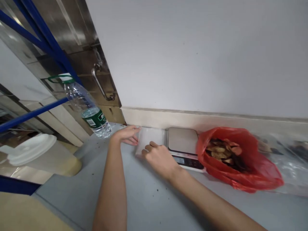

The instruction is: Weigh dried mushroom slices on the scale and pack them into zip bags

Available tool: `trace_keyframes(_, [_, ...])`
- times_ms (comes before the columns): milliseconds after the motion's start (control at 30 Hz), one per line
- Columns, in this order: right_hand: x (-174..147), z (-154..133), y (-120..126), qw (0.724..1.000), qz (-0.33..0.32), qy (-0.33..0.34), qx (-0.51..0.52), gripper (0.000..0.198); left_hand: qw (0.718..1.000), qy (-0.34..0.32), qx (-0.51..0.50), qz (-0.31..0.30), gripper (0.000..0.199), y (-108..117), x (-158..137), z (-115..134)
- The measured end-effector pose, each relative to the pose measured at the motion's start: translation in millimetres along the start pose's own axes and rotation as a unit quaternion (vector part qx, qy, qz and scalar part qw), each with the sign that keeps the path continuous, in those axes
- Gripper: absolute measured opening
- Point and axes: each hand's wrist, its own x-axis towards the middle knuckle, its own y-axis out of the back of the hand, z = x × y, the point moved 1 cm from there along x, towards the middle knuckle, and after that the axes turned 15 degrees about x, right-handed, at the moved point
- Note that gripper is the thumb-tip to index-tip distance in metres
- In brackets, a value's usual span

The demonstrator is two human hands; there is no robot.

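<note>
A flat stack of clear or whitish plastic bags (150,136) lies on the grey table, close to the wall. My left hand (128,134) rests at its left edge, fingers stretched out and touching it. Over the lower part of the bags, my right hand (157,157) has its fingers curled down with the tips pressed together at the plastic. Its palm side is hidden. Just right of the bags sits a kitchen scale (183,141) with a bare metal plate and a lit display. Beside that, a red plastic bag (255,163) stands gaping, with dried brown slices (222,152) inside.
A large water bottle (90,110), partly filled, stands at the table's back left corner. Nearer me is a white-lidded pitcher (45,154) with yellowish contents. Clear plastic bags (292,163) lie at far right. A white wall (204,57) bounds the table behind; blue rack bars (36,112) are left.
</note>
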Motion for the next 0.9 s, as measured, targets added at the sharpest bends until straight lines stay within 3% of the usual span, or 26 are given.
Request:
trace_keyframes(133, [0,7,-15,1.000,-0.008,-0.018,0.003,0.033,0.995,-0.027,0.080,0.048,0.024,-2,9,9])
trace_keyframes(267, [-7,13,-21,0.999,0.001,-0.047,0.025,0.037,0.980,-0.117,0.143,0.070,0.013,-10,12,29])
trace_keyframes(400, [-16,15,-23,0.999,0.012,-0.020,0.034,0.038,0.963,-0.181,0.198,0.007,0.032,-30,18,43])
trace_keyframes(567, [-31,19,-18,0.998,0.010,0.012,0.053,0.032,0.941,-0.196,0.277,0.004,0.067,-46,25,47])
trace_keyframes(733, [-70,35,13,0.983,0.033,0.071,0.167,0.023,0.927,-0.184,0.328,0.011,0.082,-45,18,56])
trace_keyframes(800, [-93,46,37,0.972,0.075,0.055,0.215,0.025,0.923,-0.186,0.336,0.018,0.077,-41,10,65])
trace_keyframes(900, [-128,71,74,0.965,0.138,-0.022,0.223,0.024,0.919,-0.201,0.336,0.044,0.069,-37,-6,84])
